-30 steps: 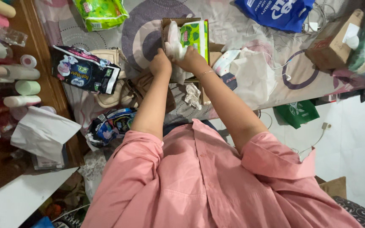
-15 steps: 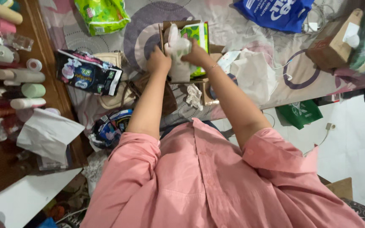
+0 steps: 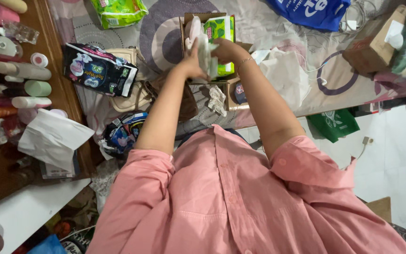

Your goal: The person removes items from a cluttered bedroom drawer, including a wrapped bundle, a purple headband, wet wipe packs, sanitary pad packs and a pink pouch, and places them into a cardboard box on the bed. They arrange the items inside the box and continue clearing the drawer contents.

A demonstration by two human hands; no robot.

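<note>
Both my hands meet over an open brown cardboard box [image 3: 183, 24] on the bed. My left hand [image 3: 191, 61] and my right hand [image 3: 224, 49] together grip a white, soft wrapped packet [image 3: 205, 54], held upright above the box. A green packet [image 3: 222, 29] and a pale pink item [image 3: 193, 27] stand inside the box. My pink shirt fills the lower view.
A black printed pack [image 3: 98, 69] and a beige bag [image 3: 127, 96] lie left of the box. A green pack [image 3: 118, 10], a blue bag [image 3: 313, 11], a tissue box [image 3: 374, 44] and a white bag [image 3: 283, 75] sit on the bedspread. Bottles [image 3: 22, 70] line the wooden shelf at left.
My hands have shifted slightly with the white packet, staying over the box. The camera view has moved a little; nothing else has shifted.
</note>
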